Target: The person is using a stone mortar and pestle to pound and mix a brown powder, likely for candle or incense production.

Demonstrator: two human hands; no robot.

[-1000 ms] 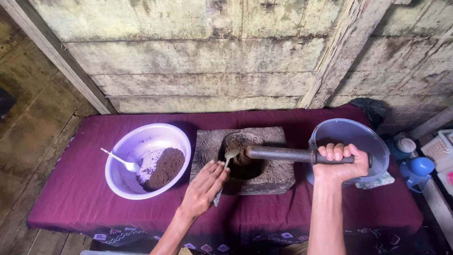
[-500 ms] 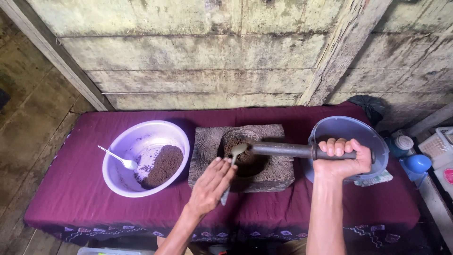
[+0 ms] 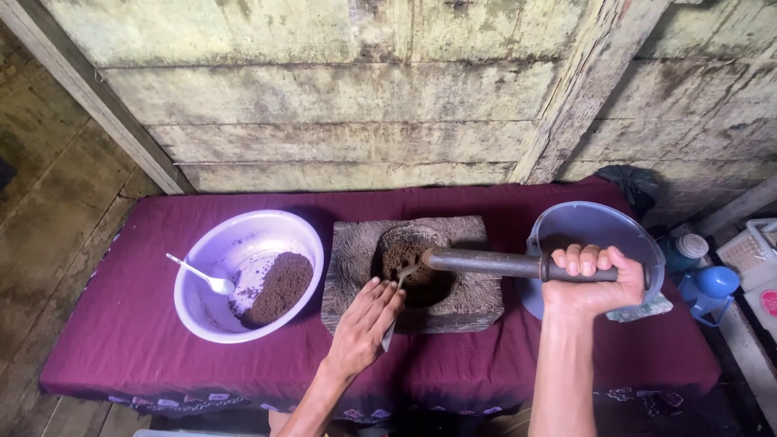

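A rough wooden mortar block (image 3: pixel 352 267) with a round hollow holding dark brown powder sits mid-table. My right hand (image 3: pixel 589 282) grips a long dark metal pestle (image 3: pixel 486 262), held level with its tip over the hollow. My left hand (image 3: pixel 366 327) holds a spoon (image 3: pixel 400 291) whose bowl reaches into the hollow beside the pestle's tip. A lilac plastic bowl (image 3: pixel 243 235) to the left holds a heap of brown powder (image 3: pixel 279 288) and a white spoon (image 3: pixel 202 275).
A blue-grey plastic bucket (image 3: pixel 595 226) stands behind my right hand. A maroon cloth (image 3: pixel 121 324) covers the table. Blue and white containers (image 3: pixel 700 275) sit at the right edge. A weathered plank wall (image 3: pixel 364 97) runs close behind the table.
My left hand and spoon slid along the mortar's front edge, the spoon's bowl staying at the hollow. The pestle stays level over the hollow in my right hand.
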